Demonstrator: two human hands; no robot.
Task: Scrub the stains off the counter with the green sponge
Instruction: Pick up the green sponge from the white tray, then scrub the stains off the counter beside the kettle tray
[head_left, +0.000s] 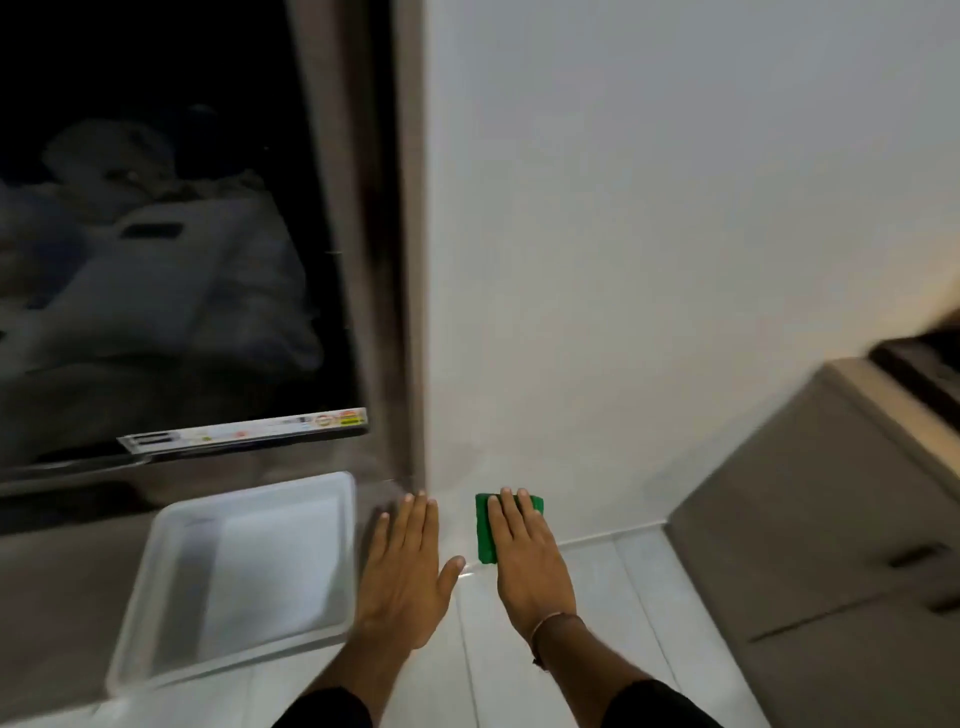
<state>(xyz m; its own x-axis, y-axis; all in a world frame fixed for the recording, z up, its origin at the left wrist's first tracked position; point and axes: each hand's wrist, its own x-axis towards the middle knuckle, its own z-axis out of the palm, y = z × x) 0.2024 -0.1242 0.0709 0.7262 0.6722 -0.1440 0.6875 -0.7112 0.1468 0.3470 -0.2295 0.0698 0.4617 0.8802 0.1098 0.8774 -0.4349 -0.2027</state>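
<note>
The green sponge (485, 530) lies flat on the white counter surface (649, 338), close to its corner beside a dark vertical frame. My right hand (524, 566) rests flat on top of the sponge, fingers stretched over it and covering its right half. My left hand (405, 571) lies flat and open just to the left, fingers apart, holding nothing, its fingertips near the frame's foot. The picture is blurred and I can make out no stains.
A white rectangular tray (244, 493) sits to the left of my left hand. Behind it stands a dark glass panel (156, 260) with a sticker strip. A grey-brown cabinet (805, 519) with handles is at the right. Pale tiles (597, 634) lie under my forearms.
</note>
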